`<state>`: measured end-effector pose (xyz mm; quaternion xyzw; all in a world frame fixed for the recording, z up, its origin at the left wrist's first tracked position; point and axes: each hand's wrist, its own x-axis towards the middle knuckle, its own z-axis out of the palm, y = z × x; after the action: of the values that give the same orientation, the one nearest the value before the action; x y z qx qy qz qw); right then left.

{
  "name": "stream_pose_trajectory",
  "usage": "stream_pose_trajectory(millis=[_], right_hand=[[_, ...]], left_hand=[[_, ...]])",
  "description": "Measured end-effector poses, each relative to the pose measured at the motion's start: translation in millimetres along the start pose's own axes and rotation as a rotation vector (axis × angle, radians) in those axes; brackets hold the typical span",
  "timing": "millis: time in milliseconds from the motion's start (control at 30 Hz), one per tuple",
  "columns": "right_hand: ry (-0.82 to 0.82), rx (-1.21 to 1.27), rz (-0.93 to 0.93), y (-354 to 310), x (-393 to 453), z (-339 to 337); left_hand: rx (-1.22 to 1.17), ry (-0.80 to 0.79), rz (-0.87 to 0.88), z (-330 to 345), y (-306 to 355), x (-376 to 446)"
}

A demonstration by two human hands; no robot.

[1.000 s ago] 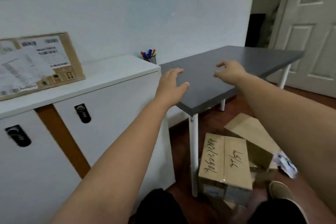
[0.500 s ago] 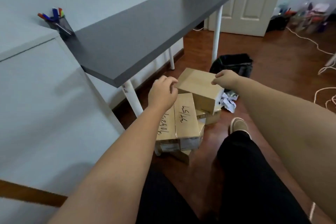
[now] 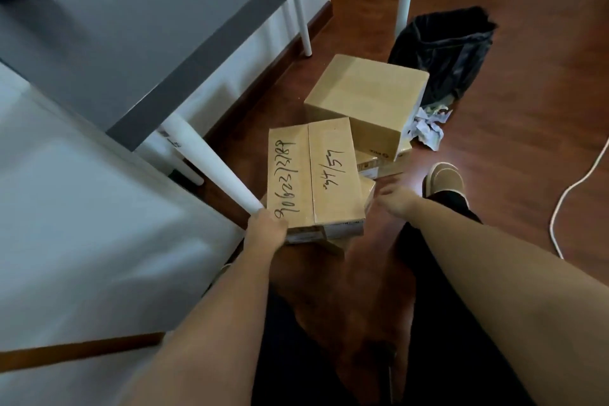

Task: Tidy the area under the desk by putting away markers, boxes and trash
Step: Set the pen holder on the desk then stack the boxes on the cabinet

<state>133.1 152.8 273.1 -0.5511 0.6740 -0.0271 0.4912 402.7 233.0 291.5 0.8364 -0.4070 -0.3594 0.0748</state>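
A cardboard box with handwritten numbers lies on the wooden floor beside the desk leg, on top of flatter boxes. A plain cardboard box sits tilted behind it. Crumpled white paper lies to the right of that box. My left hand is curled on the written-on box's near left corner. My right hand is at the box's right side with fingers spread, blurred; I cannot tell whether it touches.
The grey desk overhangs at upper left, with a white cabinet against it. A black trash bag stands open behind the boxes. A white cable runs along the floor at right. My shoe is beside the boxes.
My view has dropped from the desktop to the floor. Both hands came down from the desk edge to the written-on box, the left to its near corner, the right to its side.
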Motion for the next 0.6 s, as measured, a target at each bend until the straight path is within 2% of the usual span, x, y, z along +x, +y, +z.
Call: stream_pose_trajectory(millis=[167,367,433,600], right_hand=[[-0.075,0.375,0.159,8.4,12.8,42.8],[-0.044,0.694,0.247,-10.8,14.5,60.8],[0.004,0.761,0.235,-17.7,4.9,59.0],[0.210,0.822,0.055,-33.9,-26.7,32.6]], left_hand=[[-0.153,-0.153,-0.098,12.3,-18.7,19.2],[-0.485,-0.197,-0.231,0.7,-0.5,19.3],[-0.545,-0.195,-0.255,1.6,-3.3,16.3],[-0.731,-0.045,-0.214,-8.7,-0.9,-7.7]])
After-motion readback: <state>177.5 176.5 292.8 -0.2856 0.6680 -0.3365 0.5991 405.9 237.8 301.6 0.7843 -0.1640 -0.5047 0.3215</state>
